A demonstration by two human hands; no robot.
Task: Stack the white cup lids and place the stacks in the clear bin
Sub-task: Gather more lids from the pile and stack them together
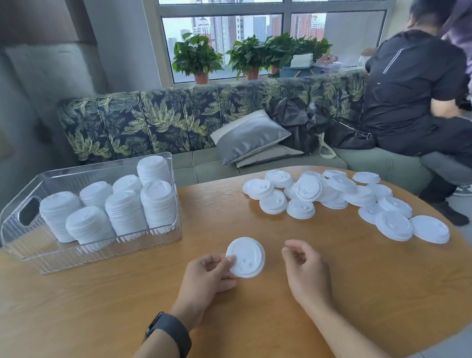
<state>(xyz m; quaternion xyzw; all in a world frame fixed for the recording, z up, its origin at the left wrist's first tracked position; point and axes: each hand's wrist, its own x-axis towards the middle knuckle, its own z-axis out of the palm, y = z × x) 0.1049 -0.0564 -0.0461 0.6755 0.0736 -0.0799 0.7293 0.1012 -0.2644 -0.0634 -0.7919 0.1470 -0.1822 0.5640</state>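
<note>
A white cup lid (247,257) sits low over the wooden table (99,314), tilted a little. My left hand (208,278) pinches its left edge between thumb and fingers. My right hand (305,269) hovers just right of the lid, fingers loosely curled and holding nothing. A loose pile of white lids (339,196) is spread over the table's far right. The clear bin (27,249) stands at the far left with several tall stacks of lids (125,211) inside.
A leaf-patterned sofa (169,119) with a grey cushion (250,136) runs behind the table. A person in black (407,91) sits at the right end of it. Potted plants (197,58) line the windowsill. The table's right edge curves away near the lid pile.
</note>
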